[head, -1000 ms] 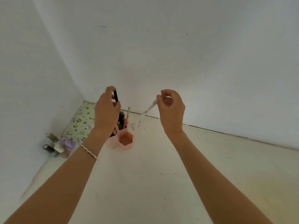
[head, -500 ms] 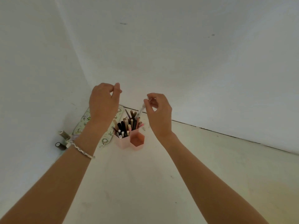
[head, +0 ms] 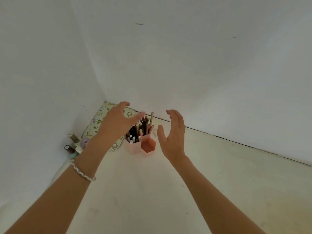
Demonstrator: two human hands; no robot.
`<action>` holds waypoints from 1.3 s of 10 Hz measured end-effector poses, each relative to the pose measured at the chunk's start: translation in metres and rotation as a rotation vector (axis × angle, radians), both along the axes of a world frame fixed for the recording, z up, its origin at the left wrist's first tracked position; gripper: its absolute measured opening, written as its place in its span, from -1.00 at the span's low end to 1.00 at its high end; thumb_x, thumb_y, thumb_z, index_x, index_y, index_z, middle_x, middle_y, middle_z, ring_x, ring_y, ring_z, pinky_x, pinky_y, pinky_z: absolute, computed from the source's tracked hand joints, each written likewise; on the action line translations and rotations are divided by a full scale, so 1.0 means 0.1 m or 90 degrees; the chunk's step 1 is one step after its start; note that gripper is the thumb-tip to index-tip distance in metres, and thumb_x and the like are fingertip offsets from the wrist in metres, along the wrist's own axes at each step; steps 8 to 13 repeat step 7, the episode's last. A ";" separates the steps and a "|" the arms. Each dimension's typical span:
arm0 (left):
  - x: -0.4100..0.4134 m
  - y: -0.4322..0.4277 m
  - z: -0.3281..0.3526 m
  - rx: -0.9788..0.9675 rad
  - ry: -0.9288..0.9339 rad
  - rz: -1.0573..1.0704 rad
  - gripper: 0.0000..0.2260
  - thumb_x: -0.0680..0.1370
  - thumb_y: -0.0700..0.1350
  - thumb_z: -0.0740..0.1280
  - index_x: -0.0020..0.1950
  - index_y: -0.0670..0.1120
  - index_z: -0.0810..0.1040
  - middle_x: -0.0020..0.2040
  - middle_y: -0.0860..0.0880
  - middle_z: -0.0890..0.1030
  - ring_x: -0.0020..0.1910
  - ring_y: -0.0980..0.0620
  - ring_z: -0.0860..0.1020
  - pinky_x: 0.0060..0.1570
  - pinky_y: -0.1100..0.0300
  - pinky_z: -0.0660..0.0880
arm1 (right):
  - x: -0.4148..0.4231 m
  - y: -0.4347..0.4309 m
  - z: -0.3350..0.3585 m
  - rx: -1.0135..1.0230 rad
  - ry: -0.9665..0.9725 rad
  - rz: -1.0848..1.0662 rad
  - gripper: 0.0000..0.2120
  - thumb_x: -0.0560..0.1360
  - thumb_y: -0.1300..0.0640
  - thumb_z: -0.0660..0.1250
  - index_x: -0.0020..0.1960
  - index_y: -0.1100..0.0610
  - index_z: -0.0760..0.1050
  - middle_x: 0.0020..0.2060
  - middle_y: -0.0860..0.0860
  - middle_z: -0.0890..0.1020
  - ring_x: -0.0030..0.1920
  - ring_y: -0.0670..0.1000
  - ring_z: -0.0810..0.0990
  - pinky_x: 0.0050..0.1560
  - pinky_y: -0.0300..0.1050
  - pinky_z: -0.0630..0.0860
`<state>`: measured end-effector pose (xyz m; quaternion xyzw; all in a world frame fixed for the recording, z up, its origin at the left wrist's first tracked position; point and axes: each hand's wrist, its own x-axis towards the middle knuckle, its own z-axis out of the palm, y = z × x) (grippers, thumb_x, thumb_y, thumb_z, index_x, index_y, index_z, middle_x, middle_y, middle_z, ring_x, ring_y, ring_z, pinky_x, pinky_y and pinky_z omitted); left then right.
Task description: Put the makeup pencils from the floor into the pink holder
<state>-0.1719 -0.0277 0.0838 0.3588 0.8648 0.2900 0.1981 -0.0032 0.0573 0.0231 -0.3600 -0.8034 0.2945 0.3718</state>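
The pink holder (head: 135,150) stands on the pale floor near the room's corner, made of joined hexagonal cells. Several makeup pencils (head: 138,130) stand upright in its back cells, and the front cell (head: 148,146) looks bare inside. My left hand (head: 116,122) hovers above and left of the holder, fingers spread, holding nothing; it hides part of the pencils. My right hand (head: 173,134) is just right of the holder, palm turned inward and fingers apart, with nothing in it.
A floral pouch (head: 96,125) lies in the corner behind my left hand. Several small bottles (head: 72,144) and a purple item (head: 84,141) sit against the left wall. White walls close in on the left and behind; bare floor stretches to the right and toward me.
Both hands held a pencil over the holder before; now both are open with nothing in them and have drawn apart from it. The pencils now stand in the holder.
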 end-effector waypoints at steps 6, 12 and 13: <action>-0.16 0.56 -0.33 -0.079 0.030 -0.010 -0.30 0.40 0.00 0.52 0.45 -0.05 0.30 0.21 -0.10 0.58 0.16 -0.12 0.56 0.07 0.07 0.44 | -0.61 0.27 -0.67 -0.226 -0.311 -0.012 -0.63 0.45 0.06 0.43 0.19 0.11 0.42 0.06 0.02 0.64 0.07 0.10 0.58 -0.03 -0.06 0.49; -0.18 0.60 -0.31 -0.067 0.006 -0.008 -0.13 0.36 0.02 0.56 0.54 -0.05 0.16 0.29 -0.11 0.53 0.24 -0.14 0.52 0.14 0.05 0.42 | -0.62 0.28 -0.69 -0.220 -0.284 -0.004 -0.53 0.45 0.06 0.44 0.28 0.11 0.37 0.11 0.00 0.63 0.12 0.10 0.58 0.00 -0.04 0.51; -0.18 0.60 -0.31 -0.067 0.006 -0.008 -0.13 0.36 0.02 0.56 0.54 -0.05 0.16 0.29 -0.11 0.53 0.24 -0.14 0.52 0.14 0.05 0.42 | -0.62 0.28 -0.69 -0.220 -0.284 -0.004 -0.53 0.45 0.06 0.44 0.28 0.11 0.37 0.11 0.00 0.63 0.12 0.10 0.58 0.00 -0.04 0.51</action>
